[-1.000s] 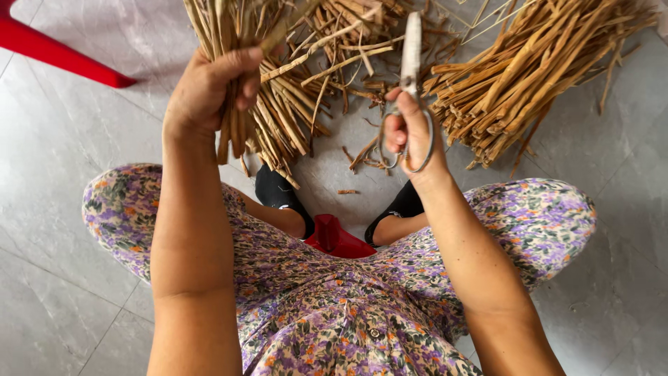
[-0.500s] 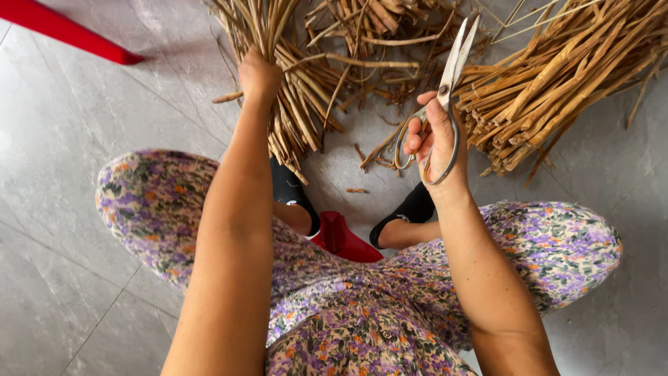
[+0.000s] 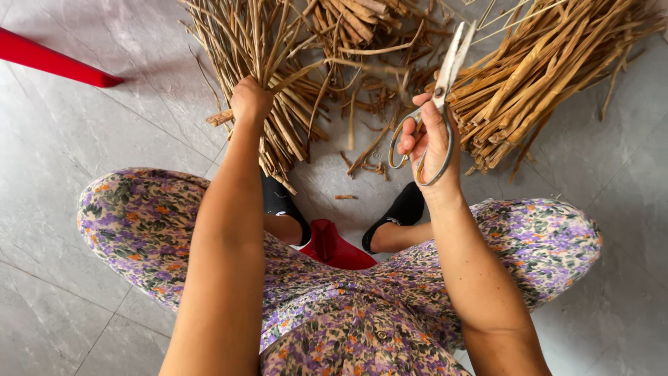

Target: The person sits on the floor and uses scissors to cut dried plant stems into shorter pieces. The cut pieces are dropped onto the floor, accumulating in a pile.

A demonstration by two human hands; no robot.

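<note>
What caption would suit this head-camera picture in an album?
Seated on a grey tiled floor, left hand grips a bundle of dry stalks while right hand holds metal scissors.

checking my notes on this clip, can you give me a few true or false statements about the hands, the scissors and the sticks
1. The right hand holds a pair of metal scissors. True.
2. The scissors point down at the floral trousers. False: the blades point up and away, toward the right stick pile.
3. The left hand grips a bundle of dry sticks. True.
4. The left hand rests flat on the grey tiled floor. False: it is closed around the bundle.
5. A red bar lies at the upper left. True.
6. The feet are bare. False: both wear black socks.
</note>
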